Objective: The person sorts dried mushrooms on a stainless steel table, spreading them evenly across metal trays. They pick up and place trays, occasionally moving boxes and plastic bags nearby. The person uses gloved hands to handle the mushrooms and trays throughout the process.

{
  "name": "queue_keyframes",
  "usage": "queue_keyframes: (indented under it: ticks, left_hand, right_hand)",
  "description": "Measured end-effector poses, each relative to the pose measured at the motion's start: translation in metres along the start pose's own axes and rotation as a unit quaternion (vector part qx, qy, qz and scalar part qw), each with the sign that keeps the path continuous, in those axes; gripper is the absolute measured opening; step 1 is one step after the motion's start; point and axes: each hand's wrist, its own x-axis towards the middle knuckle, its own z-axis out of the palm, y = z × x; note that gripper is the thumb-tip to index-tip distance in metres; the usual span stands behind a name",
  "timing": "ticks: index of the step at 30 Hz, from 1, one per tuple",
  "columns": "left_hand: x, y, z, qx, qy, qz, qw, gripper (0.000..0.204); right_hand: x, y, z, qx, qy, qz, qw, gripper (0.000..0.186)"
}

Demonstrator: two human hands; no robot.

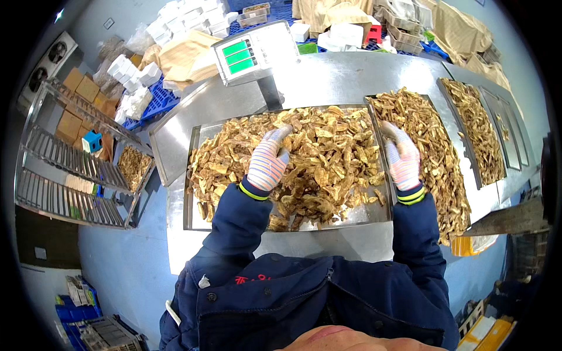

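Both hands, the left hand [269, 158] and the right hand [402, 155], wear pale striped gloves [264, 171]. The left one is over the pile, its thumb spread away from its bent fingers. The right one is by the edge where two trays meet; I cannot tell if its fingers pinch anything. Under and around them lie lots of brown pieces [333, 149], crinkly and thin, some dark and some gold, with curly edges. They fill most of a big metal tray [372, 215], but bare metal shows at its front corners. A second tray [435, 107], just to the right, is heaped high with the same stuff. A third tray [466, 155] has more, and a flat tray [512, 140] past it has only a few bits. All four sit on a shiny metal table [328, 240]. Behind the big tray stands a scale [266, 44] with three green screens. To the left is a metal rack [70, 161] on a blue floor [117, 245]. Farther back are white boxes [190, 20], tan cloths [187, 55] and a red stool [373, 34].
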Motion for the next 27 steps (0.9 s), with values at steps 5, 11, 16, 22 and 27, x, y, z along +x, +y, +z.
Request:
queue_keyframes:
  ticks: [5, 11, 16, 22, 27]
  left_hand:
    - [0.026, 0.043, 0.036, -0.068, -0.037, -0.033, 0.996, 0.047]
    - [0.073, 0.124, 0.139, -0.028, -0.107, 0.207, 0.972, 0.061]
    - [0.05, 0.131, 0.137, -0.003, -0.162, 0.171, 0.972, 0.063]
    - [-0.025, 0.078, 0.104, 0.017, -0.16, 0.105, 0.981, 0.043]
    - [-0.073, 0.051, 0.07, -0.002, -0.135, 0.017, 0.991, 0.042]
  right_hand:
    - [-0.015, -0.011, -0.016, 0.243, 0.03, 0.151, 0.958, 0.035]
    - [-0.012, 0.001, 0.002, 0.595, 0.104, 0.361, 0.711, 0.081]
    - [-0.027, 0.096, -0.071, 0.504, 0.174, 0.345, 0.772, 0.047]
    - [-0.036, 0.171, -0.138, 0.388, 0.32, 0.327, 0.8, 0.045]
    - [0.005, 0.055, -0.085, 0.258, 0.182, 0.233, 0.92, 0.052]
